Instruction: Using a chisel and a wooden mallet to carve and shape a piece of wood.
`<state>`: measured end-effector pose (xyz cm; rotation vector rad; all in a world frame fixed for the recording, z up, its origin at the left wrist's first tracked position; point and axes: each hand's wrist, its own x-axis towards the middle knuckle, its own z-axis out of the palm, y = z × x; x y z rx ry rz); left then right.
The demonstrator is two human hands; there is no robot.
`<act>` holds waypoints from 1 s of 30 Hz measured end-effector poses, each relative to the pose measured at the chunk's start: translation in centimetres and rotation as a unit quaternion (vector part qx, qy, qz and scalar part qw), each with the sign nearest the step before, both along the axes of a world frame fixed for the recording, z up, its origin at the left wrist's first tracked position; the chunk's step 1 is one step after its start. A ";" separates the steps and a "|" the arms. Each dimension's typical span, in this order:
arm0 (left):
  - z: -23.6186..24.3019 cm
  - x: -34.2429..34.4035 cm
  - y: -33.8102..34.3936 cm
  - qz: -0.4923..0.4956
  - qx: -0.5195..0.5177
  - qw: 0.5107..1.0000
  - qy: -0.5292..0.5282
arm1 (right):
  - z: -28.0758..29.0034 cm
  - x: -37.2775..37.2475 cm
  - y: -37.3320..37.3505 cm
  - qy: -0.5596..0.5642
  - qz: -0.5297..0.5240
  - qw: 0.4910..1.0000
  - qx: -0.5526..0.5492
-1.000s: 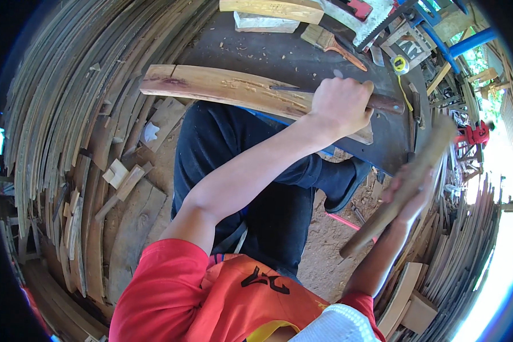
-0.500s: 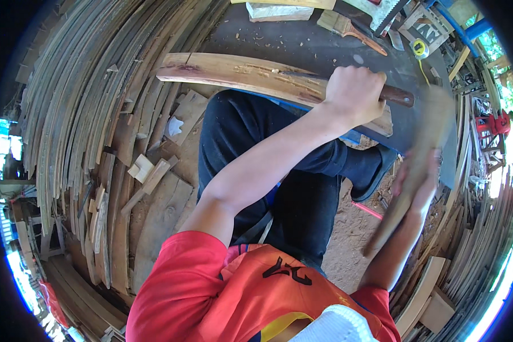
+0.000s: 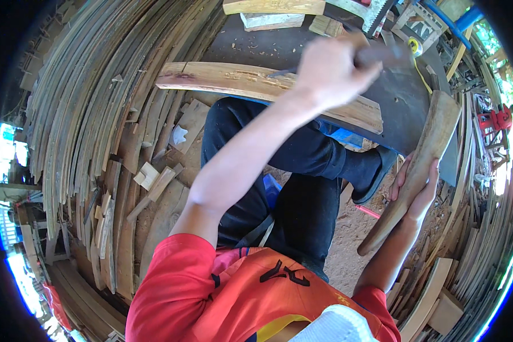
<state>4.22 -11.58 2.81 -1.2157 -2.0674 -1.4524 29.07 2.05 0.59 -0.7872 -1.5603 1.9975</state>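
Nearest, the right hand (image 3: pixel 420 198) holds a thick wooden club (image 3: pixel 423 151) in a slanting position, with the fingers curled around its two sides. A little farther, the left hand (image 3: pixel 332 73) is closed like a fist around the blurred handle of a chisel (image 3: pixel 376 55), whose thin blade reaches over a long board (image 3: pixel 225 78) lying along the near edge of the dark table (image 3: pixel 404 100); I cannot tell if they touch. Beyond are a yellow tape measure (image 3: pixel 415 47) and a saw (image 3: pixel 375 16).

Stacked planks (image 3: pixel 114 97) at ten o'clock, pale block (image 3: pixel 272 21) at twelve, saw blade (image 3: pixel 369 15) at one, yellow tape measure (image 3: pixel 414 45) at two, red object (image 3: pixel 499 118) near three
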 end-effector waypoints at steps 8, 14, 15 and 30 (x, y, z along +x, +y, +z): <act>5.3 -6.8 -12.7 -0.146 0.318 0.902 -0.254 | -2.8 0.5 -0.8 0.011 0.026 0.999 0.029; 3.1 -7.4 -14.7 -0.081 0.340 0.913 -0.208 | -3.2 -0.1 -1.0 0.030 0.038 0.999 0.024; 2.8 -7.3 -14.5 -0.055 0.339 0.919 -0.192 | -3.2 -0.2 -0.9 0.030 0.040 0.998 0.028; 4.2 -7.8 -8.1 -0.129 0.285 0.906 -0.285 | -4.0 -1.6 -1.2 0.022 0.053 0.998 0.037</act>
